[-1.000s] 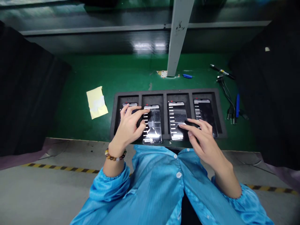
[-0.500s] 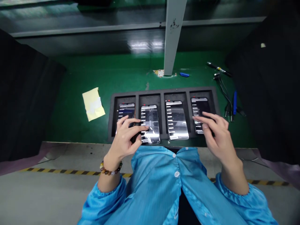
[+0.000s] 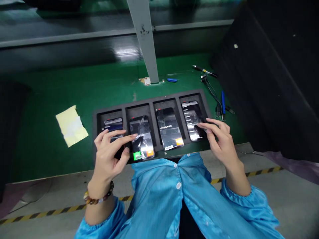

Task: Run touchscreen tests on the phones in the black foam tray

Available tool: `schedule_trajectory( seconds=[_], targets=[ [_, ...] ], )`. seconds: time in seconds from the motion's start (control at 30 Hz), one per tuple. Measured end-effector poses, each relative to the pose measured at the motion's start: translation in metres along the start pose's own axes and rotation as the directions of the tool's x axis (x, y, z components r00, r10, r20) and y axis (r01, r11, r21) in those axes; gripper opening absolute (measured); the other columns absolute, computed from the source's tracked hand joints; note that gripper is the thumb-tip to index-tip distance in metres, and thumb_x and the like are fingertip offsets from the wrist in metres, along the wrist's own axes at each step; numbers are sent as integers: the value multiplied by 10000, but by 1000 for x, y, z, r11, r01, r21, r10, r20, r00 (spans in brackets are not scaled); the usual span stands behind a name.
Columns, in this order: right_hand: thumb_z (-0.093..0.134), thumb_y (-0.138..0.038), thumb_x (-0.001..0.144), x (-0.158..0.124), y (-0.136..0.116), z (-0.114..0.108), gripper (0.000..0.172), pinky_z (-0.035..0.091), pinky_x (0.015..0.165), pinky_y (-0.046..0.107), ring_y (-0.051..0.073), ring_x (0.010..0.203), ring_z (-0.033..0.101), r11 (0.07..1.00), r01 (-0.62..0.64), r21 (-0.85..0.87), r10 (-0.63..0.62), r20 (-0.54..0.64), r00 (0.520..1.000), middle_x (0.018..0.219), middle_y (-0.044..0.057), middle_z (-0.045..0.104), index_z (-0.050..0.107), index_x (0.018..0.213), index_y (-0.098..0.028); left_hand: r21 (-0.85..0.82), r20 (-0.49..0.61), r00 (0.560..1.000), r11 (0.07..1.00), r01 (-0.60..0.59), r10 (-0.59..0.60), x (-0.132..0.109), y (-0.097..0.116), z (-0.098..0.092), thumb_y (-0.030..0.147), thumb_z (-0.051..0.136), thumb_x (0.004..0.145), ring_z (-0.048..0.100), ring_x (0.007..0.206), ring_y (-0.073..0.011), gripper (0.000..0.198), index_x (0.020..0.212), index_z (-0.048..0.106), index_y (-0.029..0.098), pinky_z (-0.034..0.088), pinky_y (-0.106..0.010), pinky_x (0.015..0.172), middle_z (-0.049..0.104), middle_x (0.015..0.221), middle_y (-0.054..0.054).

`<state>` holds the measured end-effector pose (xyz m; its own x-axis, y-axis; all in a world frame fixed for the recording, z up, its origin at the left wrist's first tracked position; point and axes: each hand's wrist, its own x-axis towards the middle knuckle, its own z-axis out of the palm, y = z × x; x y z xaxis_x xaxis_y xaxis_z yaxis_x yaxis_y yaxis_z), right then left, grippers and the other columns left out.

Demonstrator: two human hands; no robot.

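A dark foam tray (image 3: 152,121) holds several smartphones side by side in its compartments. My left hand (image 3: 108,152) has its fingers spread, the index fingertip at the screen of the second phone (image 3: 146,142) from the left. That screen shows white text with a green and an orange button. Partly under the same hand lies the leftmost phone (image 3: 114,123). The third phone (image 3: 170,124) displays white text and an orange button. Over the rightmost phone (image 3: 190,114), which shows a list, my right hand (image 3: 220,137) extends its index finger to the screen; its fingers are apart, holding nothing.
A yellow paper (image 3: 71,127) lies left of the tray. To the right are a blue pen (image 3: 223,102), dark cables (image 3: 211,89) and a black pen (image 3: 204,71). A blue cap (image 3: 171,80) sits near a grey post (image 3: 147,43). Dark curtains (image 3: 269,83) flank the green bench.
The second and third phones' screens have switched from lists to text with coloured buttons. My right index finger is lower on the rightmost phone. The whole view has shifted and tilted.
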<state>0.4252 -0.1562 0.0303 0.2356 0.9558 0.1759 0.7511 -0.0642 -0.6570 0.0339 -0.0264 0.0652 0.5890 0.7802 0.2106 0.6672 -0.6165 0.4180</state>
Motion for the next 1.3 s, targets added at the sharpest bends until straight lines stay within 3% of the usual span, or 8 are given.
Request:
schedule_trajectory(
  seconds=[0.27, 0.4, 0.47, 0.67, 0.83, 1.0, 1.1, 1.3],
  targets=[
    [412, -274, 1123, 16, 2, 4, 427, 392, 1235, 606, 327, 1515, 535, 997, -14, -77, 14, 5, 1000, 1465, 84, 716, 669, 1463, -299, 20, -54, 997, 998, 59, -57, -2, -1, -7, 311, 577, 1007, 656, 1337, -344, 376, 1341, 731, 388, 263, -666, 1329, 760, 1296, -38],
    [447, -357, 1117, 31, 23, -13, 372, 486, 1185, 562, 332, 1395, 618, 991, -106, -86, 80, -266, 961, 1356, 118, 752, 723, 1349, -269, 10, -116, 988, 995, 100, -98, -3, -3, -7, 354, 577, 1013, 659, 1318, -359, 421, 1400, 699, 466, 290, -708, 1309, 737, 1286, -15],
    [488, -389, 1093, 44, 40, -21, 354, 524, 1135, 559, 358, 1297, 657, 977, -160, -143, 107, -324, 940, 1288, 138, 774, 735, 1301, -244, 17, -128, 986, 994, 106, -103, -2, -6, -8, 349, 570, 1029, 658, 1315, -354, 401, 1395, 705, 443, 298, -711, 1307, 732, 1282, -27],
    [540, -460, 1036, 95, 86, -18, 433, 557, 980, 608, 429, 1107, 684, 883, -302, -359, 212, -270, 939, 1199, 229, 752, 703, 1313, -170, 74, -111, 990, 993, 91, -83, 0, -16, -12, 287, 527, 1079, 648, 1330, -324, 353, 1370, 721, 331, 294, -659, 1314, 724, 1314, -99],
    [550, -418, 1036, 116, 95, -10, 492, 538, 946, 666, 479, 1134, 657, 791, -341, -508, 297, -168, 940, 1184, 295, 715, 654, 1407, -112, 62, -116, 988, 991, 114, -106, -3, -17, -14, 273, 500, 1095, 653, 1324, -305, 350, 1361, 719, 335, 295, -647, 1305, 747, 1288, -87],
    [519, -413, 1061, 122, 93, -16, 476, 494, 1067, 671, 466, 1235, 606, 877, -219, -428, 162, -164, 973, 1281, 261, 698, 637, 1432, -139, 44, -116, 985, 990, 136, -130, -2, -20, -10, 272, 498, 1092, 660, 1311, -306, 345, 1347, 727, 312, 302, -644, 1301, 749, 1299, -95],
    [532, -420, 1070, 147, 97, -11, 394, 480, 1122, 629, 432, 1228, 610, 918, -131, -375, 101, -99, 990, 1230, 214, 717, 692, 1322, -163, 33, -103, 990, 995, 97, -93, 10, -16, -6, 257, 495, 1086, 675, 1292, -293, 332, 1313, 730, 319, 294, -628, 1313, 773, 1284, -74],
    [736, -496, 990, 218, 116, 13, 569, 456, 1156, 647, 473, 1353, 569, 879, -286, -382, 289, -49, 956, 1399, 320, 608, 639, 1334, -53, 6, -87, 996, 1000, 1, -1, 30, 4, -3, 216, 502, 1072, 674, 1304, -278, 327, 1309, 702, 321, 289, -616, 1319, 783, 1323, -54]
  ],
)
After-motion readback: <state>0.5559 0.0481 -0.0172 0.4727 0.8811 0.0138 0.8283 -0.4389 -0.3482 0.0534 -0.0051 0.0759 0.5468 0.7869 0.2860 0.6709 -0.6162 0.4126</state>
